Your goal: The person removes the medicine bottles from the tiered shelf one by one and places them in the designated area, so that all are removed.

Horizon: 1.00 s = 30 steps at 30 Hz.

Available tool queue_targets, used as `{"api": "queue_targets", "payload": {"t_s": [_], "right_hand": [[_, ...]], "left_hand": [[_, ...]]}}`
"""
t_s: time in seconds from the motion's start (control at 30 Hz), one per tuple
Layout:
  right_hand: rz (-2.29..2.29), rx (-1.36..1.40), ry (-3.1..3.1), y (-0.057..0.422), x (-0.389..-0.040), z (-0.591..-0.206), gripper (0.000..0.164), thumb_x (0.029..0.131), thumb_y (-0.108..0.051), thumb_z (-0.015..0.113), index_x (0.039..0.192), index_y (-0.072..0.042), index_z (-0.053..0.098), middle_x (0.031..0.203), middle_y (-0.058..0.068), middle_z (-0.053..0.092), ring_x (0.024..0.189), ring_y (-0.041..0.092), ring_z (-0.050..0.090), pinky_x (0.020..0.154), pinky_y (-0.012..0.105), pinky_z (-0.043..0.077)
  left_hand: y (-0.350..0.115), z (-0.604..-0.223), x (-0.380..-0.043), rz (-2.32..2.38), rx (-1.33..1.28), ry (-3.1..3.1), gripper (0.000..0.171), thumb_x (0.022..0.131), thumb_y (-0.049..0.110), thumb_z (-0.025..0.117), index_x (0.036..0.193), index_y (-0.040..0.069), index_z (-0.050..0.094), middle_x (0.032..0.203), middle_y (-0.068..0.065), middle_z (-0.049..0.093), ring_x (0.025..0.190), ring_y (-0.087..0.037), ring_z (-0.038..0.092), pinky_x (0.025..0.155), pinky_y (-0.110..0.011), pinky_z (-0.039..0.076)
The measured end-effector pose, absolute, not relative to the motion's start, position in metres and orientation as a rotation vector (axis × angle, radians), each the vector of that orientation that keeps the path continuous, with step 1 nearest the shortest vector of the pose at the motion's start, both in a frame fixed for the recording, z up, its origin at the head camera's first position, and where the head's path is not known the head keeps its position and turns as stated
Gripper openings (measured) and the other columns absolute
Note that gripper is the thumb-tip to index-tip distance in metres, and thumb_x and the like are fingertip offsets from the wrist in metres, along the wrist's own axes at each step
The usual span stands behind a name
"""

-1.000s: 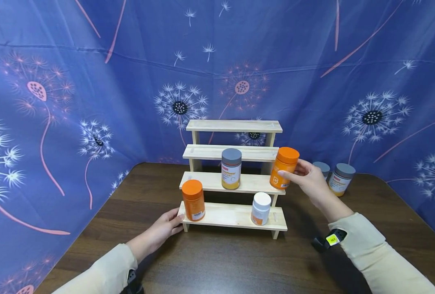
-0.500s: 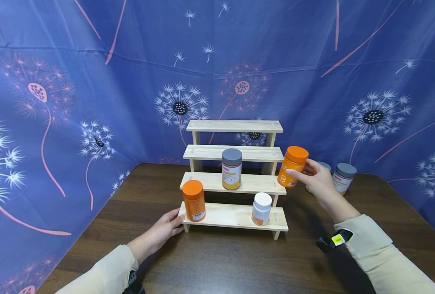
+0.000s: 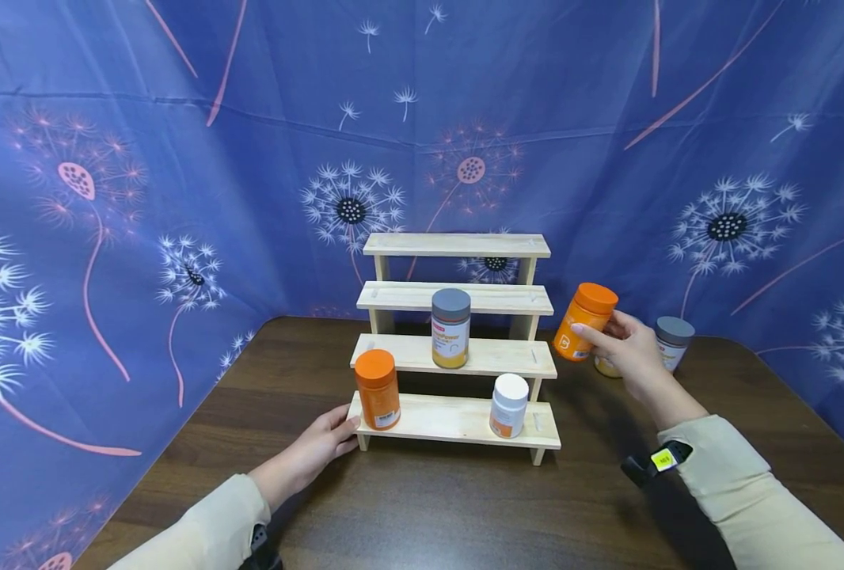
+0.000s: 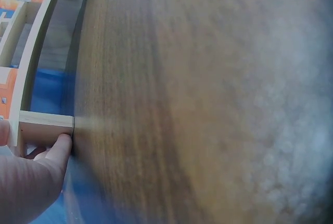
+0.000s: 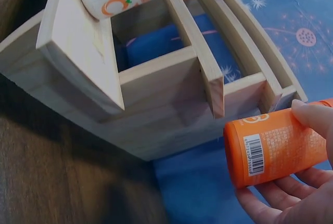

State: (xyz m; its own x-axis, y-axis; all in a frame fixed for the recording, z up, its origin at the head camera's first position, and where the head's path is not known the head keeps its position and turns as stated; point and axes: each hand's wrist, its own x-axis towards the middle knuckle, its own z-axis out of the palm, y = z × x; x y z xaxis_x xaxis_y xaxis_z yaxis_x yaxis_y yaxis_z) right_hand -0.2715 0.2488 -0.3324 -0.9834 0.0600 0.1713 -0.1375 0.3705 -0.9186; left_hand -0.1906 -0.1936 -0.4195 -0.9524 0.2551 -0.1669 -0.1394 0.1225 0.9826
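My right hand [image 3: 632, 352] grips an orange pill bottle [image 3: 584, 321] just right of the tiered wooden display rack [image 3: 439, 416]. The bottle leans, its orange lid up and to the right; in the right wrist view its barcode label [image 5: 255, 153] faces the camera. At the rack's lower left end, my left hand [image 3: 315, 447] holds the bottom shelf; in the left wrist view a fingertip [image 4: 63, 139] touches the shelf's leg. On that shelf stand another orange bottle [image 3: 378, 392] and a small white bottle [image 3: 509, 406]. A grey-lidded jar [image 3: 450, 328] stands one tier higher.
Behind my right hand, a grey-lidded jar [image 3: 674, 340] stands on the dark wooden table [image 3: 422, 514], with a second jar [image 3: 606, 367] mostly hidden by the hand. A blue dandelion-print cloth [image 3: 251, 198] hangs behind and along the sides.
My right hand has carried the orange bottle rightward, away from the rack's second tier, and it leans more. The left hand stays at the bottom shelf.
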Motion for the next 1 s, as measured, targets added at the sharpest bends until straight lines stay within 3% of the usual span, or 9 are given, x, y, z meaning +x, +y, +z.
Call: {"api": "queue_targets", "payload": {"t_s": [0.13,0.27,0.37,0.5,0.57,0.67,0.77,0.87,1.0], "right_hand": [[1.657,0.018,-2.462,0.252,-0.274,-0.334,0.079,0.089,-0.044,0.066,0.148,-0.001,0.035,0.117,-0.008,0.059,0.082,-0.014,0.056,0.075,0.01,0.054],[1.643,-0.019,-2.482,0.254,-0.278,-0.337,0.081,0.09,-0.044,0.065,0.149,-0.001,0.032,0.135,0.013,0.057,0.085,-0.012,0.055,0.077,0.011,0.054],[1.606,-0.061,-2.512,0.255,-0.282,-0.341,0.081,0.09,-0.046,0.064,0.149,-0.001,0.03,0.144,0.023,0.047,0.098,0.002,0.056,0.077,0.01,0.053],[1.578,-0.08,-2.536,0.255,-0.286,-0.35,0.079,0.091,-0.044,0.063,0.148,0.0,0.031,0.145,0.025,0.046,0.12,0.027,0.052,0.074,0.008,0.047],[1.583,-0.073,-2.543,0.255,-0.289,-0.355,0.077,0.092,-0.042,0.063,0.148,0.001,0.031,0.145,0.026,0.045,0.124,0.033,0.048,0.074,0.01,0.048],[1.595,-0.073,-2.551,0.255,-0.294,-0.361,0.076,0.093,-0.04,0.062,0.148,0.002,0.029,0.146,0.026,0.043,0.126,0.036,0.046,0.08,0.018,0.051],[1.6,-0.064,-2.548,0.254,-0.298,-0.365,0.075,0.095,-0.036,0.061,0.148,0.004,0.026,0.146,0.028,0.041,0.128,0.039,0.045,0.094,0.035,0.052],[1.6,-0.049,-2.547,0.253,-0.303,-0.369,0.074,0.095,-0.032,0.061,0.148,0.006,0.025,0.146,0.031,0.04,0.131,0.042,0.042,0.108,0.052,0.041],[1.61,-0.047,-2.566,0.253,-0.309,-0.374,0.075,0.096,-0.03,0.06,0.149,0.007,0.021,0.148,0.032,0.036,0.134,0.046,0.038,0.113,0.059,0.032]], "left_hand": [[-0.194,-0.42,-0.19,1.903,0.101,2.109,0.05,0.105,0.013,0.037,0.146,-0.012,0.023,0.15,-0.034,0.029,0.136,-0.04,0.039,0.112,-0.049,0.035],[-0.194,-0.421,-0.191,1.908,0.114,2.106,0.051,0.105,0.013,0.037,0.146,-0.012,0.022,0.15,-0.034,0.029,0.135,-0.039,0.04,0.112,-0.049,0.036],[-0.194,-0.421,-0.191,1.913,0.122,2.103,0.051,0.105,0.013,0.038,0.146,-0.013,0.023,0.15,-0.034,0.029,0.135,-0.039,0.04,0.112,-0.048,0.036],[-0.194,-0.42,-0.19,1.914,0.117,2.1,0.051,0.105,0.014,0.038,0.146,-0.012,0.023,0.15,-0.033,0.03,0.135,-0.038,0.04,0.112,-0.048,0.036],[-0.194,-0.42,-0.19,1.912,0.115,2.101,0.051,0.105,0.014,0.038,0.146,-0.012,0.023,0.15,-0.033,0.03,0.135,-0.038,0.04,0.113,-0.049,0.036],[-0.194,-0.42,-0.19,1.912,0.12,2.096,0.05,0.105,0.014,0.038,0.146,-0.012,0.023,0.15,-0.033,0.03,0.135,-0.037,0.04,0.113,-0.049,0.036],[-0.194,-0.42,-0.19,1.908,0.13,2.097,0.051,0.105,0.015,0.037,0.146,-0.013,0.022,0.15,-0.034,0.029,0.136,-0.037,0.039,0.113,-0.049,0.035],[-0.194,-0.42,-0.19,1.909,0.142,2.1,0.052,0.105,0.014,0.037,0.146,-0.014,0.021,0.15,-0.034,0.029,0.136,-0.038,0.038,0.113,-0.048,0.035],[-0.194,-0.421,-0.191,1.911,0.139,2.101,0.052,0.105,0.015,0.037,0.146,-0.014,0.02,0.15,-0.034,0.029,0.136,-0.038,0.038,0.113,-0.048,0.035]]}}
